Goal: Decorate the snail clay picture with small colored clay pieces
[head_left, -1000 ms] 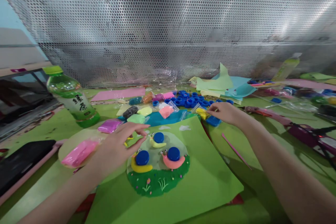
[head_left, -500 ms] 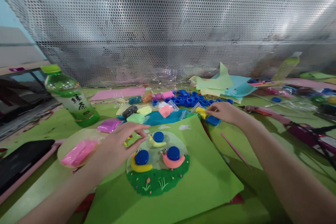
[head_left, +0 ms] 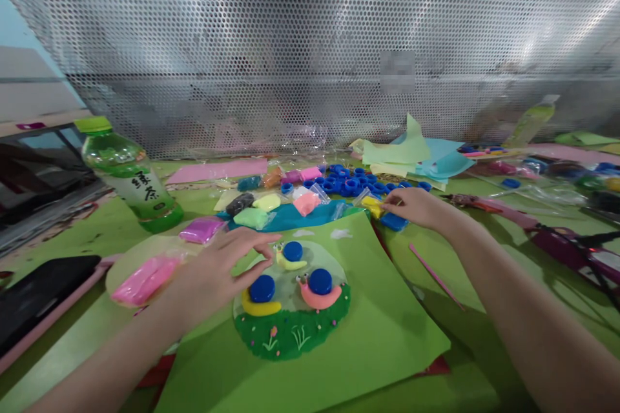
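Observation:
My right hand (head_left: 415,205) pinches the edge of a small clear packet of yellow clay (head_left: 372,206), just beside a blue clay packet (head_left: 394,221). Over the left part of a green paper sheet (head_left: 378,335) hovers my left hand (head_left: 225,264), thumb and index finger apart with nothing seen between them. On the sheet is a clay picture: a pink snail (head_left: 320,299), a pale yellow snail (head_left: 292,264) and a yellow snail (head_left: 264,308), each with a blue bottle cap as its shell, above dark green clay grass (head_left: 310,339). My left fingers partly cover the yellow snail's head.
Blue caps (head_left: 351,182) lie piled at the back beside torn coloured paper (head_left: 402,151). Several clay packets, including a peach one (head_left: 306,202), lie behind the sheet. A green tea bottle (head_left: 133,181) and a phone (head_left: 46,293) are leftward; a pink stick (head_left: 436,276) lies rightward.
My left hand has shifted slightly, and the small yellow bits seen beneath its fingers are now hidden. The right hand stays at the yellow clay packet.

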### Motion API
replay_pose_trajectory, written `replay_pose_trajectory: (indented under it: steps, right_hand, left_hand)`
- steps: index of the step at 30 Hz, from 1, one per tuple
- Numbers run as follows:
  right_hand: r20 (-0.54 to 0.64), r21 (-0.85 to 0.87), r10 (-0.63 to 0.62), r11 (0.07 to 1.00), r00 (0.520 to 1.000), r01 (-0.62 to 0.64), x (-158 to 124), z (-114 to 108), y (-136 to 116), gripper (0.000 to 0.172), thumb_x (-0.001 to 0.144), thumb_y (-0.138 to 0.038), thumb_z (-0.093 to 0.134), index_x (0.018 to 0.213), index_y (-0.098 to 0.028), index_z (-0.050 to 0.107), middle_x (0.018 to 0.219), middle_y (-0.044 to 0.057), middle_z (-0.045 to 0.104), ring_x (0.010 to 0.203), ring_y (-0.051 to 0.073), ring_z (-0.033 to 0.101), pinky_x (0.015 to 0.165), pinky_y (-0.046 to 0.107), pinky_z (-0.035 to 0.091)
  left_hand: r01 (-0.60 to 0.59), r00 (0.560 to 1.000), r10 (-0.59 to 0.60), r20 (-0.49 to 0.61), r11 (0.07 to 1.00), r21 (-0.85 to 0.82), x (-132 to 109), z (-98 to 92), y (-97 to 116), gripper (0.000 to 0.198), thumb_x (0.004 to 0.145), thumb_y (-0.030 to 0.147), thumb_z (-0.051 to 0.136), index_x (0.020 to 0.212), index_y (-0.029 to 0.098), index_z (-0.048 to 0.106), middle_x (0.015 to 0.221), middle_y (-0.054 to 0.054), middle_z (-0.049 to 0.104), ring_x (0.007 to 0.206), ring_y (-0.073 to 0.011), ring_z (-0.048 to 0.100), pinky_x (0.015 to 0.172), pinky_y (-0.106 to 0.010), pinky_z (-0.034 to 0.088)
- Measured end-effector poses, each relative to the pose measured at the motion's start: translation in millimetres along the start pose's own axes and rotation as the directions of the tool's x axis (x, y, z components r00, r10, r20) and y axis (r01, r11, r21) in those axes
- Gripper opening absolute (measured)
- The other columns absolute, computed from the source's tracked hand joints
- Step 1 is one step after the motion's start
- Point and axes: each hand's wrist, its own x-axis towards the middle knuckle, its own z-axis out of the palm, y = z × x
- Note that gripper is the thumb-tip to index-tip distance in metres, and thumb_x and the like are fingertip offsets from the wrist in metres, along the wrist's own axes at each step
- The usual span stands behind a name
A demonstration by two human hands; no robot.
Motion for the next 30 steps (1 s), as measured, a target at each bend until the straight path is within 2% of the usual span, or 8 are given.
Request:
replay_pose_trajectory:
  steps: [4,10,15,24,30]
  right_hand:
    - [0.009,-0.008,-0.010,1.000,1.000,0.011,1,-1,0,0.027,0.084,-0.036,0.049,0.089,-0.016,0.068,0.089,0.008,0.071,0.079,0.021,0.066,0.065,0.026,0.047]
    - [0.018,-0.015,-0.001,1.000,1.000,0.002,-1,-2,-4,0.027,0.084,-0.034,0.050,0.091,-0.015,0.068,0.092,0.009,0.071,0.082,0.021,0.065,0.069,0.026,0.047]
    - [0.020,-0.020,0.004,1.000,1.000,-0.004,-3,-5,-6,0.027,0.084,-0.034,0.050,0.090,-0.014,0.068,0.091,0.008,0.071,0.081,0.020,0.065,0.068,0.025,0.047]
    - [-0.035,-0.046,0.111,0.993,0.993,-0.112,-6,-15,8,0.024,0.085,-0.030,0.049,0.089,-0.014,0.066,0.088,0.008,0.071,0.078,0.019,0.066,0.063,0.024,0.046]
    - [-0.002,-0.048,0.024,0.999,1.000,-0.024,-7,-12,-2,0.024,0.084,-0.031,0.050,0.088,-0.016,0.068,0.093,0.007,0.071,0.083,0.020,0.065,0.068,0.025,0.045]
  left_hand:
    - [0.034,0.998,-0.034,0.050,0.999,-0.008,0,-0.4,0,0.035,0.085,0.052,0.043,0.114,0.035,0.054,0.102,0.002,0.064,0.095,-0.0196,0.060,0.080,-0.035,0.052]
    - [-0.021,0.995,0.020,0.093,1.000,0.012,0,-2.5,3,0.037,0.087,0.051,0.040,0.119,0.035,0.051,0.106,0.002,0.064,0.100,-0.0193,0.058,0.086,-0.035,0.050]
    - [-0.022,0.992,0.014,0.129,0.998,0.060,1,-2.7,5,0.039,0.089,0.049,0.038,0.124,0.035,0.047,0.112,0.000,0.062,0.105,-0.0197,0.057,0.089,-0.038,0.048]
    - [-0.010,0.996,0.002,0.092,0.997,0.077,0,3.7,-6,0.044,0.084,0.061,0.036,0.118,0.038,0.051,0.115,0.001,0.062,0.110,-0.0235,0.054,0.093,-0.048,0.046]
    - [-0.029,0.994,0.019,0.105,0.996,0.086,1,-0.3,1,0.048,0.085,0.062,0.032,0.117,0.035,0.054,0.107,-0.001,0.065,0.107,-0.0235,0.056,0.092,-0.049,0.046]
